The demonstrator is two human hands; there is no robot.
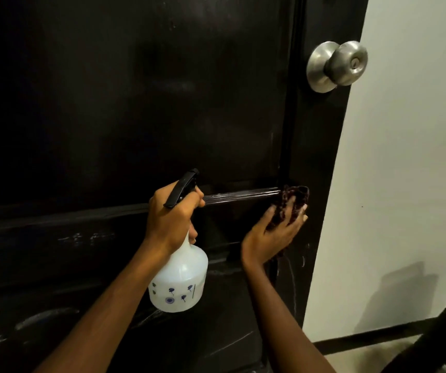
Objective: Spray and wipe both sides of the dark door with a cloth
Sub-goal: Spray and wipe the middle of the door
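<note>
The dark door (125, 103) fills most of the view, with a wet streak along its middle rail. My left hand (172, 216) grips the neck of a white spray bottle (180, 284) with a black trigger head, held close to the door. My right hand (275, 232) presses a dark reddish cloth (296, 200) flat against the door near its right edge, at the end of the wet streak. A silver round doorknob (336, 65) sits above the cloth.
A pale wall (410, 184) lies right of the door's edge. A dark piece of furniture (442, 329) stands at the lower right, with a dark baseboard behind it. Smudges and scratch marks show on the door's lower panel.
</note>
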